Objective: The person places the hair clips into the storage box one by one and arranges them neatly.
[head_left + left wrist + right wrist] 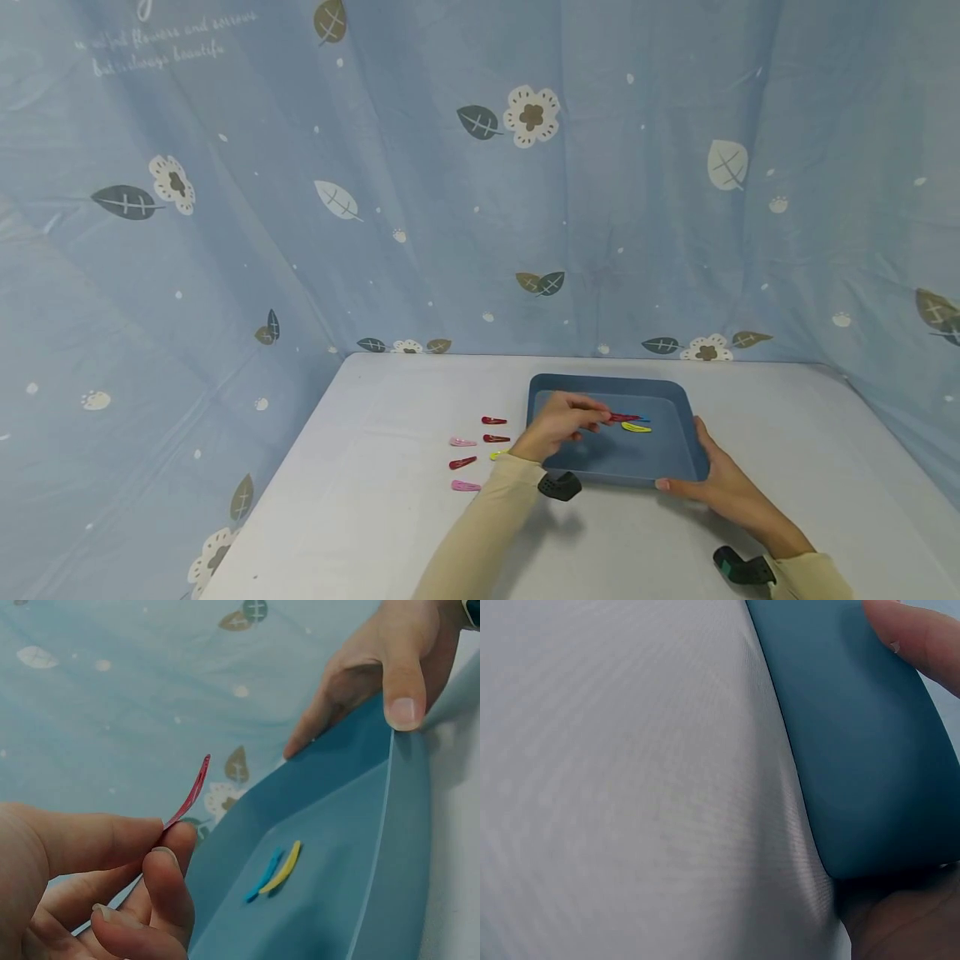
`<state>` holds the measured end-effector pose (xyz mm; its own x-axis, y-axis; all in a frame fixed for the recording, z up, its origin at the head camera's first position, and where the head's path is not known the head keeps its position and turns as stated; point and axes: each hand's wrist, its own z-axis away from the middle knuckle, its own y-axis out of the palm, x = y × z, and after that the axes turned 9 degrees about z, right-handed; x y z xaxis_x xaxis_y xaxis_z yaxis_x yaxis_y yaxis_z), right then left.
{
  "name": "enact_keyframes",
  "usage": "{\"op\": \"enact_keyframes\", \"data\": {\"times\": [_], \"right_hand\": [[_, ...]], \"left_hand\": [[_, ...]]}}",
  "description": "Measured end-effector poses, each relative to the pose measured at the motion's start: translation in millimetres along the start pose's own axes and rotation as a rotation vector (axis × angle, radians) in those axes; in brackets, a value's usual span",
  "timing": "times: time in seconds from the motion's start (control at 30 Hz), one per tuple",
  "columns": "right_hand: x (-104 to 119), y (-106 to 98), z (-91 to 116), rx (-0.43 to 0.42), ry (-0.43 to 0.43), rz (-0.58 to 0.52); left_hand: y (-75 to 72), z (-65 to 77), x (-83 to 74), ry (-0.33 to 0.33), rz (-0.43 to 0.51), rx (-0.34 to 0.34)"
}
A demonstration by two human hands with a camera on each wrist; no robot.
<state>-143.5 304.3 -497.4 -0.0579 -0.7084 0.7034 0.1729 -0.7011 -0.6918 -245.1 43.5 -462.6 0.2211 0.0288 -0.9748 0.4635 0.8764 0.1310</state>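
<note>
My left hand [558,423] pinches a red snap hair clip [196,787] between thumb and index finger, above the inside of a blue rectangular tray [611,387]. The clip's narrow end points away from the fingertips. On the tray's floor lie a yellow hair clip [285,870] and a blue hair clip [264,879], side by side. My right hand [723,485] grips the tray's near right corner, its thumb at the front rim and its fingers along the right side. In the right wrist view, the tray's outer wall [870,765] fills the space by that hand.
Left of the tray, several hair clips lie on the white tabletop [360,500]: red clips [462,463], pink clips [465,486] and a yellow clip [497,456] partly behind the left forearm. A blue patterned curtain [450,208] hangs behind the table.
</note>
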Motion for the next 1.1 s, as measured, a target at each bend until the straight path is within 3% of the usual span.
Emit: {"op": "enact_keyframes", "data": {"times": [1.1], "right_hand": [[4,-1,0,0.024,0.040,-0.008]], "left_hand": [[22.2,-11.4,19.2,-0.046,-0.108,-0.110]]}}
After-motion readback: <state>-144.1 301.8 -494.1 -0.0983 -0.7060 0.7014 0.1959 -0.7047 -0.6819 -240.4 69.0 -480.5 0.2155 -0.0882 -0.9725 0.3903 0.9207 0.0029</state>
